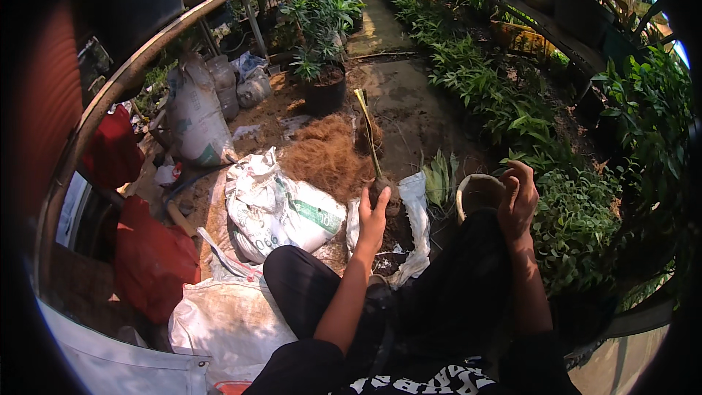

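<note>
My left hand (373,218) is closed around the base of a plant cutting (371,135), just at its brown root clump. Its bare yellow-green stem stands almost upright, cut short at the top. Beneath that hand lies an opened white sack (415,212) with dark soil in it. To the right, my right hand (518,194) is raised over my knee with loosely bent fingers, and nothing shows in it. Right beside it is a pale round pot (463,196), partly hidden by my knee. Whether the fingers touch its rim I cannot tell.
Brown fibre (325,152) is heaped ahead, near a black pot (325,95) with a leafy plant. A filled white sack (278,209) lies left, beside a red bag (152,256). Low green plants (475,81) line the right side, below a shelf of pots.
</note>
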`<state>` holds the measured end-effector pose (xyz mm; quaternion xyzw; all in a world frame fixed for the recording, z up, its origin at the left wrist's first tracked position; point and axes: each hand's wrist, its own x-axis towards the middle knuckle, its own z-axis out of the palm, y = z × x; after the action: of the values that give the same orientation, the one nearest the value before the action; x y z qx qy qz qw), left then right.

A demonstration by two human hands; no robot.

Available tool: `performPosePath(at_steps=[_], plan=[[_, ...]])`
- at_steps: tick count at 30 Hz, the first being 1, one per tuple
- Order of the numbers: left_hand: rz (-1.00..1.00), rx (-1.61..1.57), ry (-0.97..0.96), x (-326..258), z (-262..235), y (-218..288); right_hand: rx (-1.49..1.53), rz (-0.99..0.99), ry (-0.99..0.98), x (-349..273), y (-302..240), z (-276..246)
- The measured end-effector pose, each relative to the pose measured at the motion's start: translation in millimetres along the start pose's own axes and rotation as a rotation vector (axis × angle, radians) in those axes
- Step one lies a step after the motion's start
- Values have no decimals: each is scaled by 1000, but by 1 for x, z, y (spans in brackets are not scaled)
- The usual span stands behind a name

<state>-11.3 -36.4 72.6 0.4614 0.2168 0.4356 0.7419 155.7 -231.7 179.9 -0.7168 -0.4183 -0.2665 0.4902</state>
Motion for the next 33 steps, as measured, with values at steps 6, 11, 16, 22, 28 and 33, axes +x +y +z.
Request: performPosePath(at_steps=[6,11,16,22,28,33], plan=[[-38,29,46,1,4,0,20,-122,-50,25,-2,23],[-57,-44,34,11,5,-9,-50,-126,-111,45,8,50],[-176,60,162,19,-14,-32,-135,-186,-244,65,24,102],[-217,-76,82,19,-15,-31,-238,139,-634,64,29,115],[-179,-215,-23,23,-25,-41,-14,318,-847,48,-11,131],[-161,-330,-79,22,-24,-35,414,350,-812,-6,-44,177]])
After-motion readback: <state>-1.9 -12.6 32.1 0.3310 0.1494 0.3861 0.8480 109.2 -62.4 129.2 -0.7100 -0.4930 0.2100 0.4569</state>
